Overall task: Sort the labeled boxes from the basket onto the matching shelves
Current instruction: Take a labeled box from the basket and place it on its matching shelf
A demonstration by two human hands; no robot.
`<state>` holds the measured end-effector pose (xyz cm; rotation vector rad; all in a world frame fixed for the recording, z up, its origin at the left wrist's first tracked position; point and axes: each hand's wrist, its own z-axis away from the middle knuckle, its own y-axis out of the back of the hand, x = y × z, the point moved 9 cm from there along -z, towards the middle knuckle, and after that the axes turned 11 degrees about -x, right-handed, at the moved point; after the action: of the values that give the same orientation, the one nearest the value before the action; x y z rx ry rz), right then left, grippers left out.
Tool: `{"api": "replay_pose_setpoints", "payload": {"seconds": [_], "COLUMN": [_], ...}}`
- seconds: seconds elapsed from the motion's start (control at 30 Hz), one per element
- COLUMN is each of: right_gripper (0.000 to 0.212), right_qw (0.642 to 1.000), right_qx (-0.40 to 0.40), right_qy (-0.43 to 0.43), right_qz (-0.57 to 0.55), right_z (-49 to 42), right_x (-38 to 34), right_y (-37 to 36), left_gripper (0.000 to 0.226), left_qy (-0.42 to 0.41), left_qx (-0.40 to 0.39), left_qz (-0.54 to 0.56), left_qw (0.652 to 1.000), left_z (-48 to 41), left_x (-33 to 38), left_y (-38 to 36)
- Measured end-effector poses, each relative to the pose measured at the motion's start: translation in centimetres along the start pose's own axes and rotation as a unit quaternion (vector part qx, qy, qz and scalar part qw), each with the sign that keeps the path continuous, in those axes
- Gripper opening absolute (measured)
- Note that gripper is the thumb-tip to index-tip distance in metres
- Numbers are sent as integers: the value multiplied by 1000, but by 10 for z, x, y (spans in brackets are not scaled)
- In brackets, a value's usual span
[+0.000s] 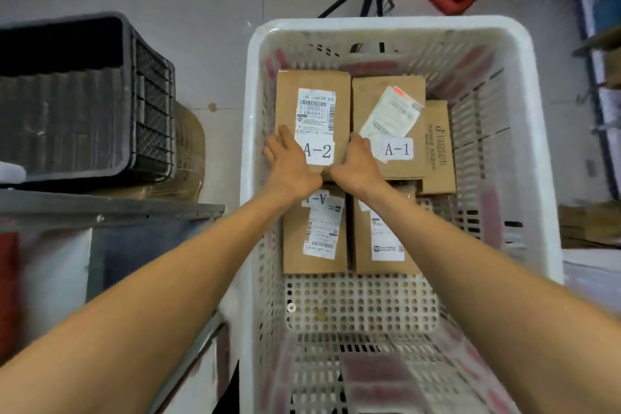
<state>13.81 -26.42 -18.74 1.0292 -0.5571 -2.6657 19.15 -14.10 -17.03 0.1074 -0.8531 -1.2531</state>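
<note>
In the basket [369,22], my left hand [289,163] and right hand [357,163] clasp the A-2 box [312,101] by its sides. The gap beside the A-1 box [376,91] looks tight, so my fingers may slip and drop it.

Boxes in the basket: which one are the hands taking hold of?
The A-2 box, far left in the white basket: the left hand and right hand clasp its two sides. The A-1 box beside it lies ungripped.
</note>
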Motion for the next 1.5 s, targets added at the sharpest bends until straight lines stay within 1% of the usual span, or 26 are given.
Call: {"api": "replay_pose_setpoints", "payload": {"seconds": [0.1,0.17,0.23,0.3,0.33,0.37,0.4,0.43,0.5,0.57,0.63,0.7,0.77,0.8,0.83,0.87,0.97,1.03,1.07,1.13,1.2,1.23,1.3,1.33,1.43,1.5], "right_gripper": [70,68,57,43,31,23,21,28,46,52,59,76,85,88,87,81,54,46,46,51,67,79,106,111,107,104], "right_qw": [994,987,978,960,961,967,973,978,984,987,992,995,994,989,983,976,961,961,963,969,974,978,984,986,989,989], "right_qx": [18,23,27,23,12,-2,-22,-34,-38,-38,-18,-1,-2,-4,1,6,-6,-17,-19,-22,-16,-8,6,8,-9,-14], "right_qy": [-53,-65,-50,-51,-46,-42,-35,-28,-31,-40,-37,-27,-41,-56,-64,-71,-71,-58,-49,-34,-21,-6,24,36,76,110], "right_qz": [-96,-143,-203,-275,-274,-250,-225,-205,-174,-154,-118,-95,-105,-136,-174,-206,-267,-269,-264,-246,-223,-210,-179,-161,-125,-101], "right_z": [0,7,18,34,40,41,42,40,32,25,17,11,8,7,7,7,12,27,34,45,60,68,85,94,125,148], "right_x": [6,7,11,20,23,25,25,26,30,34,36,31,32,35,40,44,49,36,31,25,16,9,-6,-11,-26,-35], "right_y": [2,1,0,2,4,4,3,1,-5,-15,-21,-24,-24,-22,-19,-14,-1,8,12,20,30,36,51,58,78,91], "left_gripper": [117,115,105,98,99,100,101,100,94,92,99,105,101,98,95,92,83,80,78,74,75,80,97,102,109,112], "left_qy": [29,37,16,-17,-30,-38,-35,-21,41,94,104,114,131,137,143,148,162,151,135,102,66,47,13,0,-33,-78], "left_qx": [1,-6,-19,-22,-16,-12,-9,-6,-4,-18,-19,-9,-8,-9,-9,-5,25,37,39,44,73,82,68,55,53,63], "left_qz": [36,56,89,84,67,48,26,8,7,14,22,53,86,99,108,113,151,189,206,228,200,173,140,145,162,173], "left_qw": [999,998,996,996,997,998,999,1000,999,995,994,992,988,986,984,982,975,970,969,967,975,980,988,988,985,980], "left_z": [3,7,18,30,33,33,32,29,22,23,22,20,16,15,15,17,26,36,41,51,65,74,91,99,130,153], "left_x": [1,3,17,39,46,50,50,42,16,-4,-8,-4,-1,0,0,0,-2,-5,-4,0,12,22,41,47,60,71], "left_y": [-1,-5,-17,-27,-27,-23,-17,-10,-1,-3,-9,-10,-11,-10,-10,-10,-9,-8,-7,-2,12,20,26,27,25,19]}}
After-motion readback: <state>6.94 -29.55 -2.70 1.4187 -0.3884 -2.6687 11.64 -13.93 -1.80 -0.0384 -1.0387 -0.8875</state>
